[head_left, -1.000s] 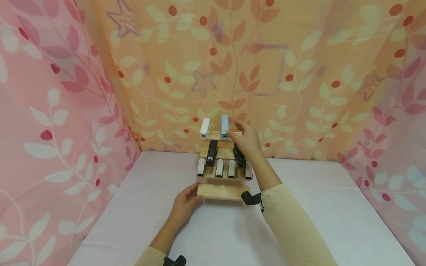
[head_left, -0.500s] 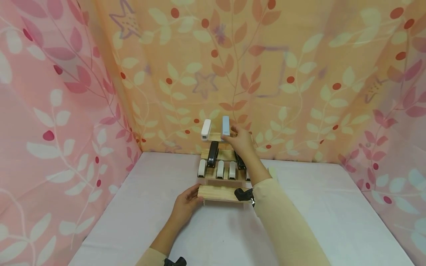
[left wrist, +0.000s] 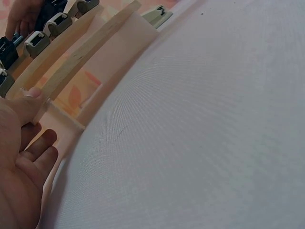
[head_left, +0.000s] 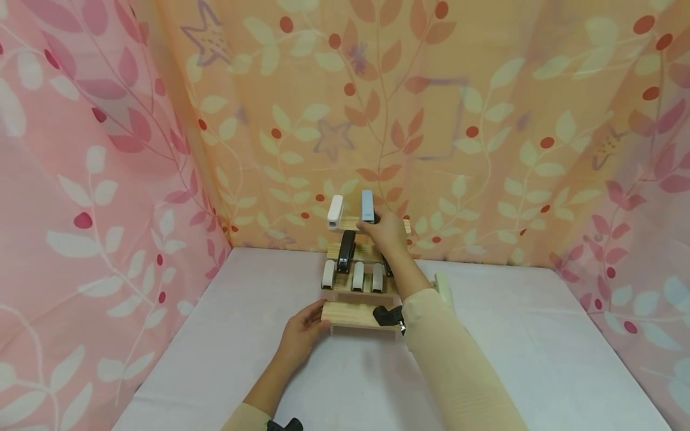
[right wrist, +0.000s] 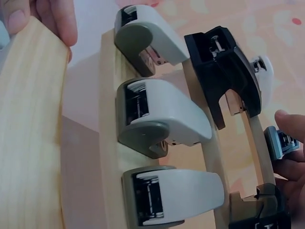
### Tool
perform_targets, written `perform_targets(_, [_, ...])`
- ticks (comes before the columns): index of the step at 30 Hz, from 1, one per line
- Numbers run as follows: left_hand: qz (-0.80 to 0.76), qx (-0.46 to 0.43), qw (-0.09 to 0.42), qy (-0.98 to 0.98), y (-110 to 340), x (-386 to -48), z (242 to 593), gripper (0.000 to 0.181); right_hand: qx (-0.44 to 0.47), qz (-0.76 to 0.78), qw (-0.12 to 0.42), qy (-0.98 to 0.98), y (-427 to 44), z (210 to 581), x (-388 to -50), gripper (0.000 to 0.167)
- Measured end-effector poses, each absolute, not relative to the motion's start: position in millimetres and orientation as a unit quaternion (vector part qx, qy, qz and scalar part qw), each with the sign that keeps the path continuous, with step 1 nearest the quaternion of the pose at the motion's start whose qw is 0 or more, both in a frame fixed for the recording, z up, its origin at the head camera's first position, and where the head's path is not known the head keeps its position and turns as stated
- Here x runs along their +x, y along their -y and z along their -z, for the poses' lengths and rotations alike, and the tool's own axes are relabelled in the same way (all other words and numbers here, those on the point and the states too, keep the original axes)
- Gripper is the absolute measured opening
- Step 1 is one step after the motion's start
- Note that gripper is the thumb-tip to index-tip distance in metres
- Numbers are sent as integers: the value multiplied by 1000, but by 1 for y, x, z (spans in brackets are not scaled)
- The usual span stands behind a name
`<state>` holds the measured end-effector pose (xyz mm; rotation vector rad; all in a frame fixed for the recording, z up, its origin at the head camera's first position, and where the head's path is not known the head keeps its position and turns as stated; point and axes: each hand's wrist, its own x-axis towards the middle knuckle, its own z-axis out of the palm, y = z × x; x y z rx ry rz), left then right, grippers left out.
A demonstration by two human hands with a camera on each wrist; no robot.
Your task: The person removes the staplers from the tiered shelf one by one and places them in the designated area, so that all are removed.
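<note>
My right hand point(head_left: 390, 236) pinches the front end of a light blue stapler point(head_left: 368, 205) on the top step of a tiered wooden stand. In the right wrist view, the thumb and fingers lie on either side of this blue stapler point(right wrist: 280, 142). My left hand point(head_left: 299, 332) grips the left end of the lowest step point(head_left: 350, 313), thumb on top and fingers beneath. A white stapler point(head_left: 335, 211) stands left of the blue one. Lower down are a black stapler point(head_left: 346, 251) and a second black stapler point(right wrist: 259, 210), mostly hidden by my right hand in the head view.
Small grey-and-white staplers point(head_left: 358, 276) stand in a row on the second-lowest step. A pale green stapler point(head_left: 443, 290) lies on the white tabletop point(head_left: 517, 335), partly behind my right sleeve. Patterned curtain point(head_left: 485, 179) rises close behind the stand.
My right hand has closed in on the blue stapler, its forearm shifting left, and now pinches it. The pale green stapler has come into view beside the sleeve. My left hand keeps its grip.
</note>
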<state>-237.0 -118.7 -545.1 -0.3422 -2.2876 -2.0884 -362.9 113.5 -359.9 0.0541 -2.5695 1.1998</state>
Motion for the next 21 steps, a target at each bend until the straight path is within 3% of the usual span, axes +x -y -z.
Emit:
perform_targets(13, [678,-116,20,726,121,-238,544,62,-12,-415,205,886,-115,350,-357,35])
perform_targets(21, [682,-113,20,722,119,-237,544,61,-14,-464,233,854,-125,351,-351,41])
